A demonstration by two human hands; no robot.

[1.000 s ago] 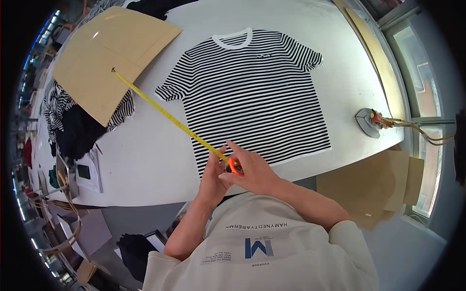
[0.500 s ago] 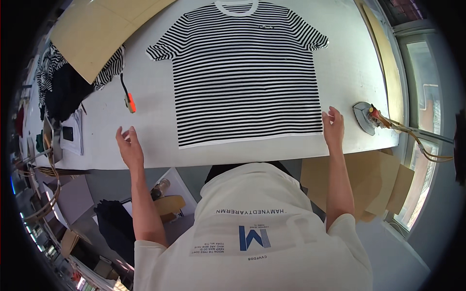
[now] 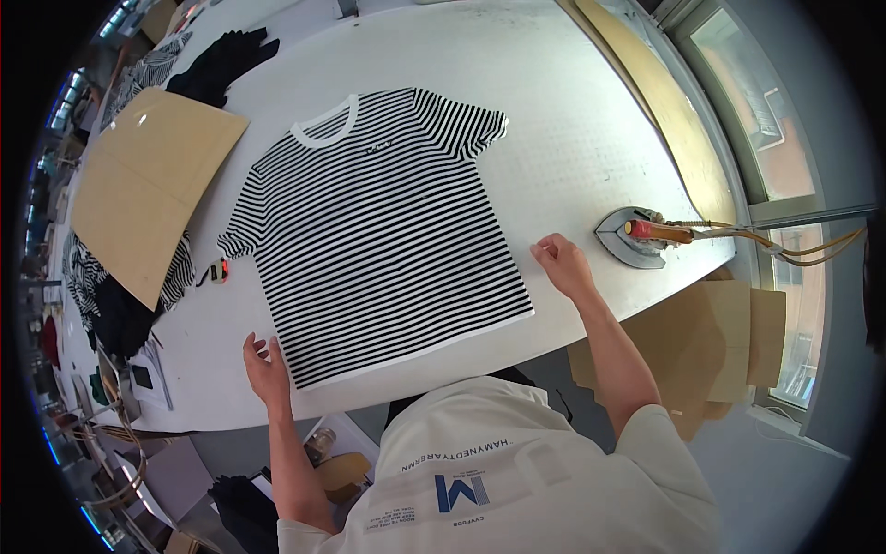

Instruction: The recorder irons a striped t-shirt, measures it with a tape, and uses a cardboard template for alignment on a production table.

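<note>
At the far left edge of the white table (image 3: 572, 138), a heap of dark and striped garments (image 3: 111, 295) is lying partly under a brown cardboard sheet (image 3: 152, 189), and more dark clothing (image 3: 221, 60) is sitting at the far left corner. Just beside the shirt's left sleeve, the small orange tape measure (image 3: 218, 270) is now resting alone; a second ago both hands were closing on it with the yellow tape pulled out, so the measuring looks finished.

The left hand (image 3: 268, 369) is resting near the front edge, fingers apart and holding nothing, just beside the shirt's lower left corner. The black-and-white striped T-shirt (image 3: 388, 240) is lying flat in the middle of the table, collar toward the far edge, and it has turned slightly since half a second ago. The right hand (image 3: 561, 263) has lifted off the hem and is hovering just beside the shirt's right side, fingers loosely curled, gripping nothing.

Toward the right edge, a steam iron (image 3: 637, 240) with its hoses is sitting well apart from the shirt. Nothing is lying across the fabric.
</note>
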